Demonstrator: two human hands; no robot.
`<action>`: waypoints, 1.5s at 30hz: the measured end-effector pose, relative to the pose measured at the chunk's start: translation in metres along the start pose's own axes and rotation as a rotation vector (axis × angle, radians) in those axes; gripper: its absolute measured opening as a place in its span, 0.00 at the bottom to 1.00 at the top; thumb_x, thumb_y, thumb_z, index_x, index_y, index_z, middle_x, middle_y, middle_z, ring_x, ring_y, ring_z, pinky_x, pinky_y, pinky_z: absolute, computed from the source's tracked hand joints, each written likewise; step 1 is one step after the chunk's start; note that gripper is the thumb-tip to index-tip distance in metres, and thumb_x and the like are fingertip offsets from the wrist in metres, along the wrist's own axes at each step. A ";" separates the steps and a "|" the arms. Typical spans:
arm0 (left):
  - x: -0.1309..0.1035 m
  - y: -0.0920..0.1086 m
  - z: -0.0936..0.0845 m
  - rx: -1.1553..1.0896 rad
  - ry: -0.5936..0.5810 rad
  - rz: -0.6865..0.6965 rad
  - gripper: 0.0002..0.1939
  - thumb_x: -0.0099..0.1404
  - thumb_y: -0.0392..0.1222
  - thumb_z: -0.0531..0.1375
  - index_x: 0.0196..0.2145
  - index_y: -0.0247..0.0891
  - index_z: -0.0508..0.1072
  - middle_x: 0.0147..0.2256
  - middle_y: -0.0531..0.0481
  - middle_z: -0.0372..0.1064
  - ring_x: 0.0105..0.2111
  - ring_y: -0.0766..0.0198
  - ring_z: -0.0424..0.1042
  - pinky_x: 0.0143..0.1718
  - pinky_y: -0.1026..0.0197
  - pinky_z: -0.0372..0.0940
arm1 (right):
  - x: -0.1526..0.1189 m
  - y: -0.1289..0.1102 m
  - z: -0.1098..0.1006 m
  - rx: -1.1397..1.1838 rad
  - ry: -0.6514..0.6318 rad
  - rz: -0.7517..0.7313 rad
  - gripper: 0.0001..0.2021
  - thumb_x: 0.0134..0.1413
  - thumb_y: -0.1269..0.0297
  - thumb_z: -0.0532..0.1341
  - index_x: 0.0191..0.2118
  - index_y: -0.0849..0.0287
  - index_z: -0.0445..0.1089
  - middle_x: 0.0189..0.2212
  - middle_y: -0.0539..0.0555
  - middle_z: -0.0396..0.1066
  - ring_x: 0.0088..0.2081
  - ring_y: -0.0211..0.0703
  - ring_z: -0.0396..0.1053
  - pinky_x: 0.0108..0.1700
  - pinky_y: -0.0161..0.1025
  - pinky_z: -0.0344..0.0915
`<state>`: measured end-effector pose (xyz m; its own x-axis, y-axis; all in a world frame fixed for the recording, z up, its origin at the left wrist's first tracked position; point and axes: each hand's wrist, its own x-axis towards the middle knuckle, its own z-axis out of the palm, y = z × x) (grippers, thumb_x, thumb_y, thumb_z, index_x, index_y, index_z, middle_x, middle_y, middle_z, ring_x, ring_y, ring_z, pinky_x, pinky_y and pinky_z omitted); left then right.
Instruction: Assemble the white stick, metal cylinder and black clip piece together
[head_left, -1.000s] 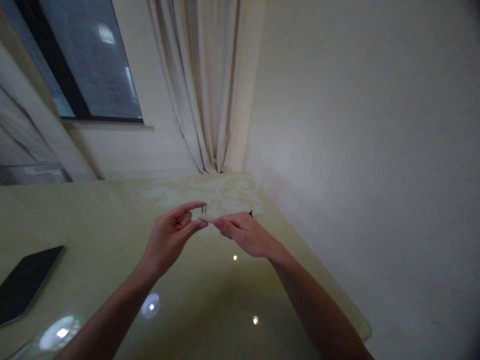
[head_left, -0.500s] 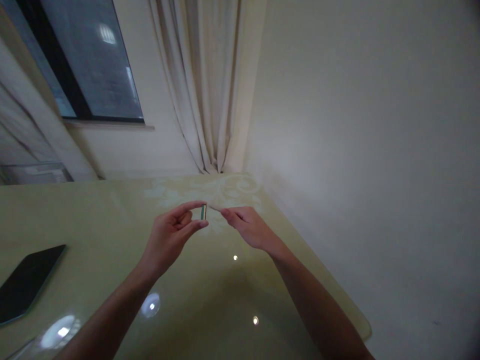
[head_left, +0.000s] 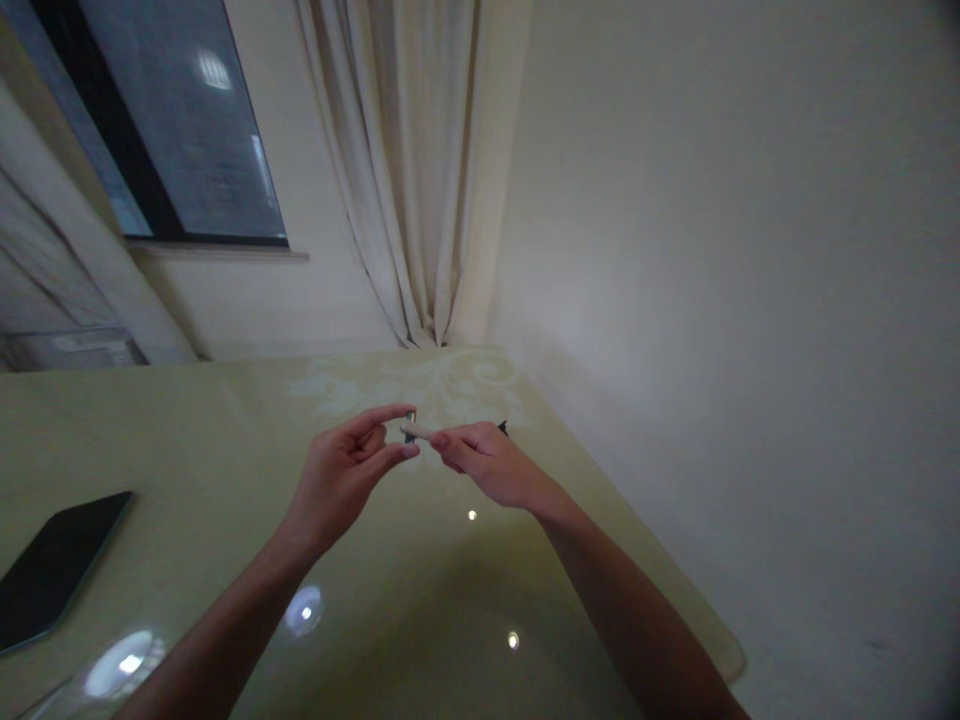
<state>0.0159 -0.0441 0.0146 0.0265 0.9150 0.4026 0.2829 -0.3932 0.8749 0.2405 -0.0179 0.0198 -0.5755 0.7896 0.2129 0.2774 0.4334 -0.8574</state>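
My left hand [head_left: 334, 475] holds a small piece [head_left: 412, 415] upright between index fingertip and thumb; the gap between the two digits is narrow, just the length of the piece. The piece shows a green band beside a paler one, though its middle is covered. My right hand [head_left: 491, 467] is closed on a pale, slender tool [head_left: 420, 432], whose tip crosses in front of the piece. Whether the tip touches it I cannot tell. A black end [head_left: 503, 428] projects beyond my right knuckles; I cannot confirm that it belongs to the tool.

Both hands are above the surface [head_left: 405, 590], toward its far right corner, where a pale scroll pattern [head_left: 480, 372] is noted. A dark flat device [head_left: 60, 565] lies well to the left of my left hand, short of the far edge. A curtain [head_left: 397, 180] hangs beyond that edge; a wall [head_left: 712, 300] flanks the right edge.
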 end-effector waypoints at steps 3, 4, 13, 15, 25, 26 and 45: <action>0.000 0.000 0.000 0.002 0.008 -0.009 0.25 0.61 0.52 0.71 0.52 0.36 0.82 0.24 0.62 0.40 0.22 0.69 0.46 0.25 0.65 0.47 | 0.000 0.001 -0.001 -0.016 0.101 0.039 0.31 0.71 0.35 0.52 0.25 0.57 0.57 0.23 0.46 0.53 0.27 0.36 0.51 0.31 0.39 0.46; 0.000 0.000 0.000 -0.001 0.009 -0.013 0.25 0.61 0.52 0.71 0.52 0.36 0.82 0.24 0.62 0.40 0.22 0.69 0.47 0.25 0.65 0.47 | 0.000 0.001 -0.002 -0.004 0.093 0.046 0.31 0.71 0.35 0.52 0.25 0.56 0.57 0.23 0.46 0.53 0.27 0.36 0.51 0.31 0.39 0.46; 0.001 -0.004 0.000 -0.027 0.001 -0.021 0.25 0.60 0.52 0.72 0.52 0.37 0.82 0.24 0.62 0.40 0.22 0.69 0.46 0.25 0.65 0.46 | 0.000 0.000 -0.004 -0.031 0.109 0.025 0.31 0.72 0.37 0.52 0.25 0.57 0.58 0.23 0.46 0.55 0.27 0.36 0.54 0.31 0.39 0.48; 0.001 -0.006 0.000 -0.040 -0.002 -0.019 0.25 0.61 0.52 0.72 0.52 0.38 0.82 0.24 0.62 0.40 0.22 0.69 0.46 0.25 0.65 0.46 | -0.001 -0.001 -0.005 -0.008 0.046 0.004 0.31 0.72 0.37 0.52 0.25 0.57 0.59 0.23 0.46 0.56 0.27 0.36 0.54 0.32 0.39 0.48; -0.001 0.000 0.002 -0.054 0.010 -0.021 0.25 0.60 0.51 0.72 0.52 0.38 0.83 0.24 0.62 0.40 0.22 0.69 0.46 0.24 0.65 0.46 | -0.002 -0.002 -0.004 0.023 -0.006 -0.002 0.31 0.71 0.35 0.52 0.26 0.57 0.59 0.23 0.46 0.56 0.27 0.36 0.54 0.32 0.39 0.49; -0.001 0.000 0.002 -0.061 0.004 -0.021 0.25 0.59 0.51 0.72 0.51 0.38 0.83 0.24 0.62 0.40 0.22 0.69 0.46 0.24 0.65 0.46 | -0.003 -0.003 -0.004 0.016 -0.031 -0.005 0.31 0.71 0.35 0.52 0.26 0.57 0.60 0.23 0.46 0.56 0.27 0.36 0.54 0.32 0.38 0.49; 0.001 -0.009 0.006 -0.068 -0.013 -0.061 0.26 0.61 0.53 0.71 0.53 0.37 0.81 0.25 0.62 0.40 0.23 0.69 0.46 0.25 0.64 0.47 | 0.002 0.003 -0.004 -0.007 -0.045 0.039 0.32 0.70 0.33 0.51 0.26 0.57 0.58 0.23 0.46 0.55 0.27 0.36 0.53 0.31 0.39 0.48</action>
<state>0.0194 -0.0391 0.0052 0.0235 0.9382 0.3453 0.2189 -0.3419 0.9139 0.2433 -0.0132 0.0194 -0.5980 0.7858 0.1578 0.3055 0.4055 -0.8615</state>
